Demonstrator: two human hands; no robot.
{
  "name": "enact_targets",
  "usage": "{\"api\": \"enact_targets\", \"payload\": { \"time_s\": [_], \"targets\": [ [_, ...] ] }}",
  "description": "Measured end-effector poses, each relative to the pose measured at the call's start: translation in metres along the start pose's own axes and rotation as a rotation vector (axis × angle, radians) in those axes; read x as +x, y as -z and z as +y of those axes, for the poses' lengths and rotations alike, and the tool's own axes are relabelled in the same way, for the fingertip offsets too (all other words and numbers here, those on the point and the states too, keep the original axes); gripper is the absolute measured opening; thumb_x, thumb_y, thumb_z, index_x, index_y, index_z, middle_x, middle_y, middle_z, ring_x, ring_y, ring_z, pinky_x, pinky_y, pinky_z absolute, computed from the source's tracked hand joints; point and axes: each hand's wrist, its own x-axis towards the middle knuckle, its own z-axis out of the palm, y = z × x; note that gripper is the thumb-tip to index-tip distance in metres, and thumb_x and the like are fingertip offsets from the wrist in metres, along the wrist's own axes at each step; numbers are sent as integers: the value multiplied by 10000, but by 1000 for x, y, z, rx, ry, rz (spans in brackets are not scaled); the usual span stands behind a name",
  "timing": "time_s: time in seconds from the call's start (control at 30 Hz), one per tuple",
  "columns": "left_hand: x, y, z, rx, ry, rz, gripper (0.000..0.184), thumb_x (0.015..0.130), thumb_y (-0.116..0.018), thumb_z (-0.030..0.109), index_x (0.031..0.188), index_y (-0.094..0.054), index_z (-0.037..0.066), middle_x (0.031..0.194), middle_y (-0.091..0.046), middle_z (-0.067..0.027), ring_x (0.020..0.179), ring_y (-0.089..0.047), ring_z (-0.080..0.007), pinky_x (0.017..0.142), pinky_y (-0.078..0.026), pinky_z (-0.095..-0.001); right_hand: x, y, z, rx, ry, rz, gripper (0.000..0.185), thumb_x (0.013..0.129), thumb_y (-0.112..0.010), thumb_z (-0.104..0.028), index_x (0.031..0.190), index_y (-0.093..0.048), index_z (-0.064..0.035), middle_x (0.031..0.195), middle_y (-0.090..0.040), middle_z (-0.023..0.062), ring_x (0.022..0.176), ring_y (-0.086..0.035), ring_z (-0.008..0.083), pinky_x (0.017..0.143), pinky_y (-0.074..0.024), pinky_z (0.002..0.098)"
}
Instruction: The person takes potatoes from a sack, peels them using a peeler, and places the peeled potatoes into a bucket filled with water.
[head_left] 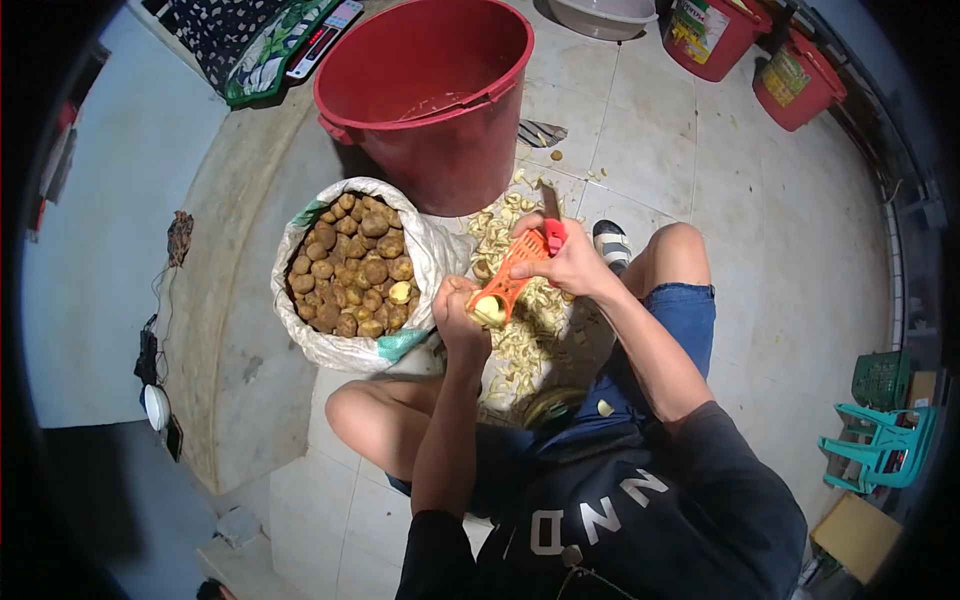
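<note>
Left hand curled round half-hidden pale oval potato.
Right hand closed on orange plastic peeler (512,275), red-handled knife (553,225); black shirt (690,520): "DNN".

Smooth red plastic is seen on the large bucket (440,160) — woven white plastic on the sack (435,240), visibly creased.

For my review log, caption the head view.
Left hand holds a potato; right hand holds an orange peeler and red-handled knife.
</note>
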Motion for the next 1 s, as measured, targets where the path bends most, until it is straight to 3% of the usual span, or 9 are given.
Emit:
{"api": "enact_targets", "payload": {
  "time_s": [0.13,0.2,0.23,0.43,0.53,0.67,0.73,0.93,1.0],
  "targets": [
    [8,2,-8,670,-658,-66,123,761,-569,57,747,-452,23,677,-464,-60,557,-479,-167,483,-387,-275,4,7,5,17,-125,37,380,695,-844,-47,988,-604,-18,873,-618,-6,816,-572,80,745,-477,248],
    [4,8,-6,-155,35,-7,191,697,-615,-6,782,-444,14,717,-474,-86,607,-490,-185,481,-375,-269,-1,0,1,8,-105,84,371,692,-846,-50,976,-610,-18,875,-618,-6,812,-568,81,741,-474,247],
    [2,6,-5,-143,54,-15,119,842,-407,67,778,-484,3,761,-481,-37,634,-465,-96,562,-408,-225,-4,-6,-5,-44,-41,19,360,695,-845,-54,968,-612,-14,877,-620,-1,814,-568,80,740,-476,248],
    [2,13,-5,63,-108,-24,81,749,-527,14,798,-463,9,775,-489,-76,663,-479,-149,551,-403,-265,9,14,4,-143,-9,107,384,696,-833,-31,995,-593,-16,864,-649,27,793,-616,96,726,-502,258],
    [5,9,-5,752,-807,-140,59,772,-540,-31,795,-489,-12,790,-514,-97,709,-506,-185,606,-437,-301,-4,-11,-7,-121,12,-66,382,693,-833,-18,992,-597,-15,855,-638,16,778,-607,90,715,-498,260],
    [1,9,-7,699,-782,-90,100,767,-566,-18,825,-486,-4,811,-522,-107,707,-510,-193,606,-438,-305,11,13,11,18,-111,148,378,681,-859,-59,958,-603,-29,808,-588,-23,737,-541,68,676,-459,253],
    [0,13,-5,-267,89,-80,64,811,-508,55,813,-481,-3,819,-510,-97,712,-495,-163,613,-434,-289,-2,-3,-7,26,-20,-21,350,711,-838,-51,965,-598,-25,804,-587,-23,718,-543,66,652,-459,242],
    [-3,-2,1,701,-565,-16,132,829,-404,99,764,-480,12,773,-472,-58,692,-479,-131,633,-407,-236,13,11,5,20,-127,126,380,692,-843,-38,986,-603,-17,845,-635,7,799,-591,84,724,-487,253],
    [1,10,-7,-267,111,-66,142,826,-404,98,754,-474,-2,781,-470,-61,714,-469,-138,644,-400,-238,-3,0,-11,-82,-52,-31,390,696,-840,-33,1001,-596,-13,852,-637,13,807,-595,86,729,-493,248]
  ]
}}
